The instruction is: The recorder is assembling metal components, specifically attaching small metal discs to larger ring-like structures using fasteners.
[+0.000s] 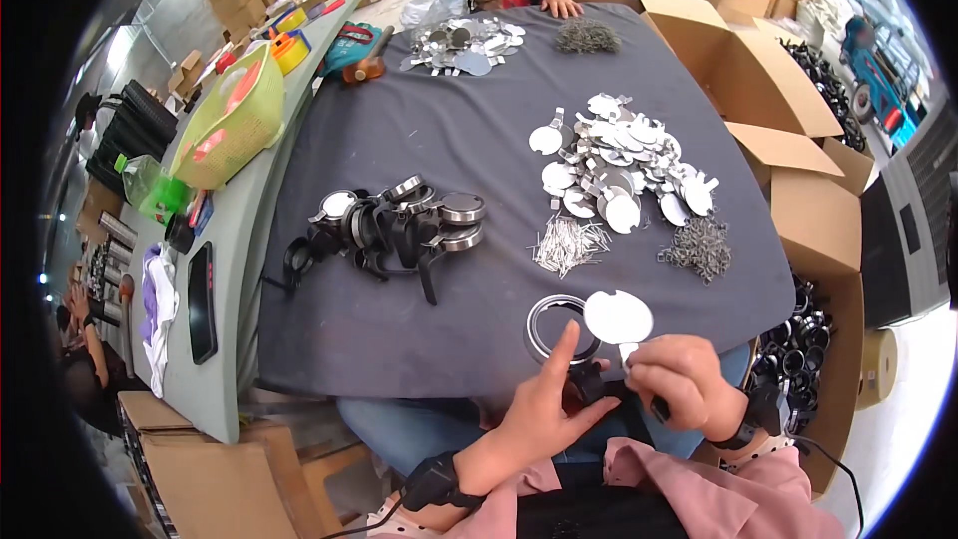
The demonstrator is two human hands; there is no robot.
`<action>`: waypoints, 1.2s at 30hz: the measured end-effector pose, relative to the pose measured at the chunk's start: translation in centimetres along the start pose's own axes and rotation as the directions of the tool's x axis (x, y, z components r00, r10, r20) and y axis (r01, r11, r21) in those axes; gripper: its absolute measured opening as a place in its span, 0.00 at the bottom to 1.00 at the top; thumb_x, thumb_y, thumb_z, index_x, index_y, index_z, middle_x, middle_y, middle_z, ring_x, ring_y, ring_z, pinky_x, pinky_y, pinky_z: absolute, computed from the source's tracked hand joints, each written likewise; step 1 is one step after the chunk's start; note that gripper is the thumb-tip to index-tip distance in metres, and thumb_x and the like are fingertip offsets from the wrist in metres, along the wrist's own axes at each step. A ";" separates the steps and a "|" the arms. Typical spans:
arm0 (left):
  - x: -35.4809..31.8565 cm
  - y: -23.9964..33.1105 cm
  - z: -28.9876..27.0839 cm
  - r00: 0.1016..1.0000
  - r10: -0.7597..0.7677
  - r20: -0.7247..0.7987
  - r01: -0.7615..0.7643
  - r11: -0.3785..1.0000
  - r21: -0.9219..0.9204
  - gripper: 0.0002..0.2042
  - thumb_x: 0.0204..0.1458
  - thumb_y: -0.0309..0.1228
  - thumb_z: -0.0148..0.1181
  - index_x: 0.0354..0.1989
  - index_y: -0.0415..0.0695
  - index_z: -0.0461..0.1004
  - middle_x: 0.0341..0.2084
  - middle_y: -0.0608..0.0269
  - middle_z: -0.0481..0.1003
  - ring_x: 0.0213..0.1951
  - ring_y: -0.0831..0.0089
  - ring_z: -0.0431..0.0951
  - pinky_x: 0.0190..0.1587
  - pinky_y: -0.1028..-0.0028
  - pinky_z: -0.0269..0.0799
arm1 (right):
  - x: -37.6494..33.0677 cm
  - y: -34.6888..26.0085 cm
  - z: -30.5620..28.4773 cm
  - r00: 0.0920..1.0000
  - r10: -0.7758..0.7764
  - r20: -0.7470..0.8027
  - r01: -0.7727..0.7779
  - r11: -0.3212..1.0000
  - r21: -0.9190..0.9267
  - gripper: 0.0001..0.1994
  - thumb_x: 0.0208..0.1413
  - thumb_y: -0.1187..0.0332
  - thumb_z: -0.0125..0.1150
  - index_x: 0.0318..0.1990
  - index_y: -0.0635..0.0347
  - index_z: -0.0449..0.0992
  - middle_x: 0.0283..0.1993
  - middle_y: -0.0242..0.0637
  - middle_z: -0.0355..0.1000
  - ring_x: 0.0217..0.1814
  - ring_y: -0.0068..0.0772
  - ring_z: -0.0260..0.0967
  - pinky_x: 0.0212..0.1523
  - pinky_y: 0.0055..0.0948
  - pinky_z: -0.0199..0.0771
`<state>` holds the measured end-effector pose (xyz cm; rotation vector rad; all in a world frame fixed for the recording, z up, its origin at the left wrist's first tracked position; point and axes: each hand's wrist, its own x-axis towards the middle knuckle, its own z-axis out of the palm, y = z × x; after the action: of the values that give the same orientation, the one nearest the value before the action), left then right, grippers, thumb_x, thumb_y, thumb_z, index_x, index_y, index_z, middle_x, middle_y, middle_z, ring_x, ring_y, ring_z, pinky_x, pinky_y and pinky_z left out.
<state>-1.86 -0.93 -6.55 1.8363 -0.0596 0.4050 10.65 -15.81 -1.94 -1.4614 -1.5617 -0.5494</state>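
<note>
Near the front edge of the dark tablecloth, my left hand (544,404) is closed on a black ring with a silver rim (532,327), which has a handle-like part below it. My right hand (684,384) pinches the narrow tab of a round, pale metal lid (619,317). The lid is beside the ring, its edge close to the ring's right side. Beyond my hands lie a pile of thin metal pins (569,246), a heap of small wire springs (698,249) and a large pile of round metal lids (624,155). Fingers partly hide the ring's lower part.
At left on the cloth are several black rings with metal lids (399,220). A grey side table (225,339) holds a phone (203,302) and a green basket (225,155). Open cardboard boxes (813,210) stand at right. Another person's hand (562,4) rests at the far edge.
</note>
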 end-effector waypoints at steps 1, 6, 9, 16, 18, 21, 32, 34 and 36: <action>0.1 0.3 0.1 1.000 -0.001 -0.004 0.001 1.000 0.001 0.47 0.47 0.30 0.69 0.70 0.43 0.41 0.37 0.54 0.78 0.30 0.67 0.80 0.33 0.72 0.75 | -0.5 0.0 0.8 0.998 -0.026 -0.052 0.028 0.999 0.027 0.13 0.41 0.74 0.62 0.36 0.72 0.72 0.35 0.47 0.71 0.26 0.35 0.73 0.23 0.28 0.76; 0.4 1.2 0.3 0.995 0.099 -0.027 -0.097 0.992 0.076 0.43 0.47 0.29 0.69 0.69 0.43 0.47 0.33 0.53 0.76 0.27 0.65 0.79 0.29 0.71 0.74 | -0.8 0.1 1.8 0.998 -0.066 -0.013 0.066 0.997 -0.026 0.13 0.41 0.74 0.65 0.35 0.69 0.72 0.36 0.45 0.72 0.27 0.36 0.74 0.23 0.27 0.75; 0.5 1.3 0.3 0.997 0.072 0.002 -0.072 0.995 0.069 0.42 0.47 0.28 0.69 0.68 0.42 0.50 0.35 0.51 0.76 0.29 0.61 0.79 0.32 0.69 0.75 | -1.2 0.3 1.5 0.994 -0.093 0.048 0.097 0.991 -0.092 0.12 0.41 0.74 0.67 0.35 0.67 0.73 0.34 0.42 0.73 0.29 0.35 0.74 0.22 0.25 0.73; 0.7 1.7 0.4 0.994 0.110 0.028 -0.112 0.987 0.119 0.41 0.46 0.28 0.69 0.67 0.41 0.52 0.41 0.47 0.75 0.36 0.57 0.80 0.37 0.68 0.76 | -1.3 0.4 1.4 0.994 -0.109 -0.007 0.108 0.989 -0.099 0.11 0.41 0.73 0.68 0.33 0.65 0.74 0.34 0.42 0.75 0.33 0.37 0.76 0.23 0.24 0.73; 0.7 1.9 0.4 0.994 0.107 0.020 -0.109 0.987 0.122 0.40 0.46 0.28 0.69 0.67 0.41 0.52 0.43 0.46 0.75 0.37 0.56 0.80 0.38 0.68 0.76 | -1.3 0.1 1.2 0.998 -0.067 0.007 0.067 0.998 0.004 0.10 0.41 0.73 0.68 0.32 0.66 0.74 0.35 0.43 0.75 0.34 0.38 0.76 0.24 0.24 0.74; 0.7 2.1 0.4 0.997 0.081 0.021 -0.082 0.995 0.064 0.40 0.46 0.29 0.69 0.67 0.41 0.52 0.46 0.46 0.74 0.40 0.55 0.80 0.40 0.67 0.76 | -1.6 0.0 1.6 0.999 -0.009 -0.045 0.011 0.999 0.031 0.11 0.41 0.73 0.68 0.32 0.66 0.74 0.36 0.44 0.75 0.34 0.39 0.76 0.24 0.25 0.74; 0.5 2.2 0.3 0.997 0.020 0.071 -0.023 0.999 0.038 0.35 0.47 0.29 0.68 0.64 0.44 0.57 0.47 0.49 0.74 0.43 0.56 0.79 0.42 0.67 0.76 | -1.9 -0.2 1.3 1.000 0.000 0.008 0.000 1.000 0.027 0.12 0.38 0.74 0.68 0.31 0.67 0.73 0.35 0.43 0.75 0.36 0.43 0.74 0.28 0.30 0.76; 0.5 2.1 0.4 0.998 0.011 0.068 -0.011 1.000 0.011 0.34 0.47 0.29 0.68 0.62 0.45 0.58 0.45 0.50 0.75 0.42 0.56 0.80 0.41 0.67 0.76 | -1.9 -0.1 1.3 1.000 -0.011 0.009 0.010 0.999 0.053 0.11 0.38 0.74 0.67 0.31 0.67 0.73 0.35 0.43 0.75 0.36 0.43 0.74 0.29 0.31 0.76; 0.5 2.1 0.6 0.998 -0.014 0.053 0.015 1.000 -0.005 0.32 0.47 0.30 0.69 0.61 0.46 0.60 0.41 0.52 0.76 0.37 0.61 0.81 0.37 0.69 0.77 | -2.0 -0.1 1.3 1.000 -0.004 0.019 0.003 0.997 0.072 0.11 0.38 0.75 0.66 0.31 0.67 0.73 0.35 0.44 0.75 0.37 0.43 0.74 0.29 0.31 0.76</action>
<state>-1.79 -2.04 -4.66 1.8411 -0.0837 0.3459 9.99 -15.87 -4.17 -1.4138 -1.5829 -0.4778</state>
